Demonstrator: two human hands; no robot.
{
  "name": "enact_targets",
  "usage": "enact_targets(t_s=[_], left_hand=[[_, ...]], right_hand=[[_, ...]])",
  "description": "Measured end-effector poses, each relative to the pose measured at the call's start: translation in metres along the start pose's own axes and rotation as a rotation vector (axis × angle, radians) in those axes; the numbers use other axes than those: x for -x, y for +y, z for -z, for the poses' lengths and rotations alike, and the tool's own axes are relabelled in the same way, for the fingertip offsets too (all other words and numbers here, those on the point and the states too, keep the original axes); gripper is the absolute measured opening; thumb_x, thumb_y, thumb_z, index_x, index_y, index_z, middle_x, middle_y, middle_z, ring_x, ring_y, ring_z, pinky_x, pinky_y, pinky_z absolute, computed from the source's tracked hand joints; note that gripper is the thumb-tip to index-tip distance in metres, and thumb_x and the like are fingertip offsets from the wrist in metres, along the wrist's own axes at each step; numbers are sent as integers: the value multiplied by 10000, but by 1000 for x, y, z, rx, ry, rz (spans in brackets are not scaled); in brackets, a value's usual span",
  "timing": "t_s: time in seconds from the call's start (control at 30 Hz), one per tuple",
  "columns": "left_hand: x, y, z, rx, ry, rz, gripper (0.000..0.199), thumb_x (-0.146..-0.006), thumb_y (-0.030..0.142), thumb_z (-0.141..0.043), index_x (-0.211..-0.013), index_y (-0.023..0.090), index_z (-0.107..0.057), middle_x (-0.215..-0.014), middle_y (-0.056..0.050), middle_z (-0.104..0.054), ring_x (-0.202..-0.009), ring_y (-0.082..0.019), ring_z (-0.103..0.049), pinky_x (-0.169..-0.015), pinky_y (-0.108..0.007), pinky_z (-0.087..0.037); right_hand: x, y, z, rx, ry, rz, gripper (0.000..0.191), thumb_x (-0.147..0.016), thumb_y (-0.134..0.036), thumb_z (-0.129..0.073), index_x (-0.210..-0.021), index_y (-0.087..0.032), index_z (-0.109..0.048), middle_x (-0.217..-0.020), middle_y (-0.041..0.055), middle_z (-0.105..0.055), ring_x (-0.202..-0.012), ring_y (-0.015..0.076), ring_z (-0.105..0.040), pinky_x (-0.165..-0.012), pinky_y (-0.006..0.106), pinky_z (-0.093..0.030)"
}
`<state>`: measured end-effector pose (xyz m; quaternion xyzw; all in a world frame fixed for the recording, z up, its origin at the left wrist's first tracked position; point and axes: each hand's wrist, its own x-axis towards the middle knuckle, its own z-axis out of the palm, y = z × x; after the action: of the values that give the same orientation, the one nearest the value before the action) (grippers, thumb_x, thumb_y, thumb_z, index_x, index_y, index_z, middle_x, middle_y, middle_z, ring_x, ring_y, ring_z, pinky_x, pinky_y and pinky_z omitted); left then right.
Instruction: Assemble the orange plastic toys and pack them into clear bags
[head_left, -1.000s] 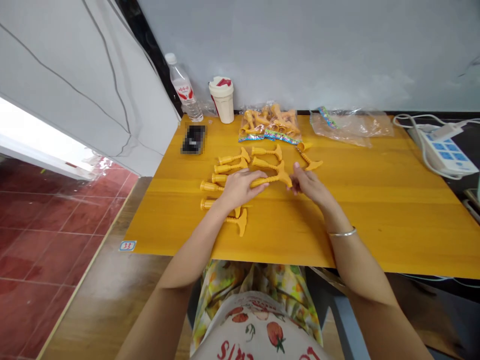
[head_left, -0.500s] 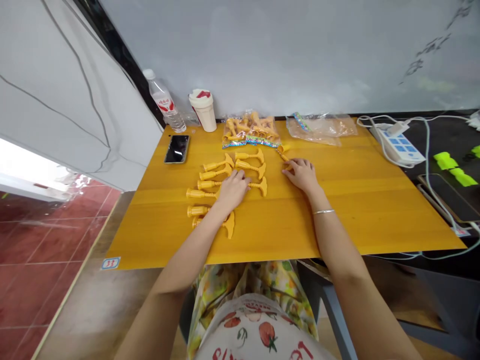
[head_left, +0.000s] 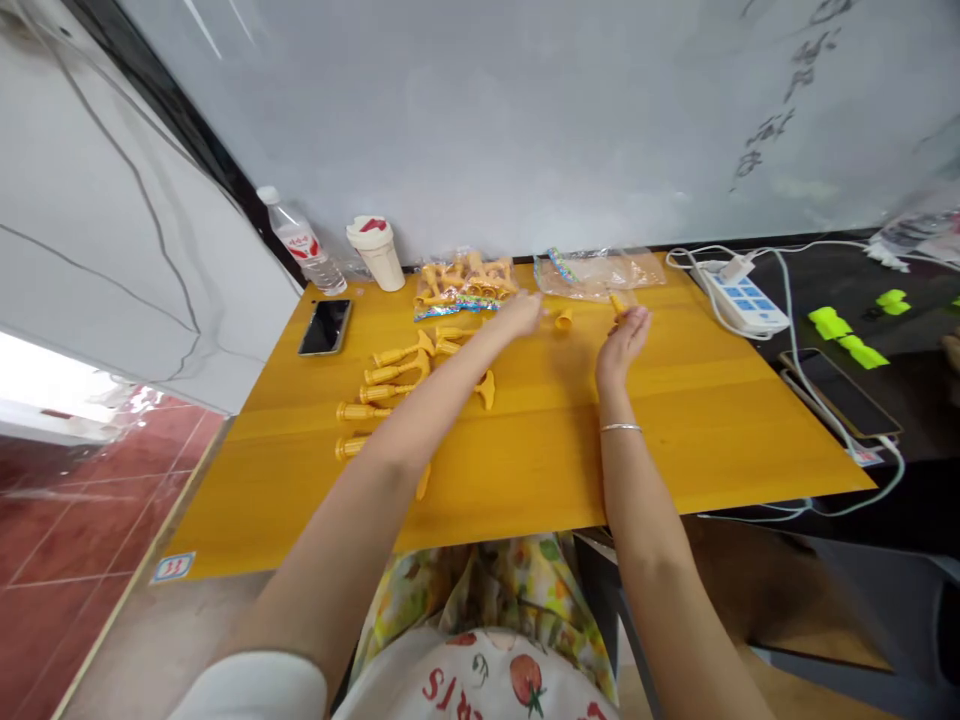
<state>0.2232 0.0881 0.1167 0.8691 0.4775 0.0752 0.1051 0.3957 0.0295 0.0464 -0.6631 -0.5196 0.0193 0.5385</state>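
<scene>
My right hand (head_left: pixel 624 345) is closed around a small yellow plastic piece (head_left: pixel 616 304), whose tip sticks up above the fingers. My left hand (head_left: pixel 523 312) reaches over the table just left of a small yellow cup-like piece (head_left: pixel 564 320); its fingers are smeared by motion. Several yellow toy hammers (head_left: pixel 394 372) lie on the left half of the table, partly hidden under my left forearm. Behind them sits a clear bag of yellow pieces (head_left: pixel 469 282), close to my left hand.
An opened clear bag (head_left: pixel 600 272) lies at the back. A phone (head_left: pixel 326 327), a bottle (head_left: pixel 307 245) and a cup (head_left: pixel 377 254) stand or lie at the back left. A power strip (head_left: pixel 746 303) with cables and green pieces (head_left: pixel 847 337) are at the right.
My left hand has left the hammers and moved right and away from me. My right hand has risen and turned with a yellow piece in it. The view has shifted.
</scene>
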Motion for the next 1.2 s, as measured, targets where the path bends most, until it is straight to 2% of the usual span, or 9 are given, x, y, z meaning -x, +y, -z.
enact_targets(t_s=[0.1, 0.27, 0.43, 0.53, 0.67, 0.77, 0.9, 1.07, 1.2], left_hand=[[-28, 36, -34, 54, -12, -32, 508, -1029, 345, -381, -1473, 103, -424, -1310, -230, -568, -1280, -307, -504, -1058, -412, -379], [-15, 70, -61, 29, -53, -39, 378, -998, 188, -367, -1297, 134, -592, -1290, -192, -563, -1237, -290, -513, -983, -376, -423], [65, 34, -28, 174, -118, -182, 344, -926, 133, -401, -1215, 164, -585, -1071, -138, -642, -995, -249, -623, -840, -357, -477], [140, -1, 1, 512, 23, -279, 302, -867, 105, -452, -1128, 202, -569, -1096, -65, -652, -983, -176, -616, -854, -289, -471], [215, -43, 16, 1026, 219, 57, 166, -816, 231, -537, -980, 204, -547, -916, -14, -616, -743, -114, -588, -587, -205, -411], [230, -62, 10, 1394, 361, 271, 135, -800, 307, -538, -889, 207, -519, -642, 58, -455, -510, -68, -440, -453, -170, -235], [227, -66, 6, 1575, 500, 314, 231, -777, 411, -591, -803, 203, -492, -571, 85, -357, -431, -43, -296, -427, -171, -148], [227, -62, 3, 1528, 532, 359, 269, -809, 455, -585, -795, 210, -476, -580, 87, -337, -437, -46, -278, -423, -174, -190], [230, -64, -5, 1264, 568, 289, 227, -892, 424, -560, -832, 210, -513, -639, 64, -389, -486, -59, -322, -459, -190, -297]], right_hand=[[-6, 8, 4, -76, 260, -221, 808, -941, -583, 169, -1182, -186, -492, -940, 92, -525, -762, 208, -579, -725, 374, -493], [-7, 4, 2, -217, 292, -242, 665, -946, -676, 18, -957, -238, -482, -804, 23, -478, -664, 186, -555, -627, 353, -488], [-5, -14, -5, -548, 307, -257, 485, -904, -718, -330, -719, -274, -397, -676, -5, -415, -508, 153, -438, -496, 346, -395], [10, -39, -14, -585, 191, -225, 499, -874, -725, -405, -677, -267, -425, -664, 13, -432, -528, 146, -442, -504, 340, -389], [51, -94, -20, -570, -17, -204, 600, -840, -809, -336, -682, -242, -452, -667, 8, -466, -576, 145, -479, -497, 278, -419], [77, -130, -26, -573, -262, -182, 617, -836, -830, -316, -697, -241, -440, -697, 10, -489, -612, 146, -501, -504, 256, -423], [94, -149, -28, -596, -294, -139, 612, -835, -833, -322, -698, -248, -437, -695, 11, -471, -609, 154, -475, -496, 261, -400], [101, -140, -28, -497, -276, -124, 602, -861, -811, -267, -692, -252, -412, -685, 12, -444, -594, 158, -456, -486, 266, -374], [105, -136, -23, -494, -358, -16, 587, -879, -787, -313, -670, -250, -424, -674, 14, -442, -574, 155, -445, -485, 280, -369]])
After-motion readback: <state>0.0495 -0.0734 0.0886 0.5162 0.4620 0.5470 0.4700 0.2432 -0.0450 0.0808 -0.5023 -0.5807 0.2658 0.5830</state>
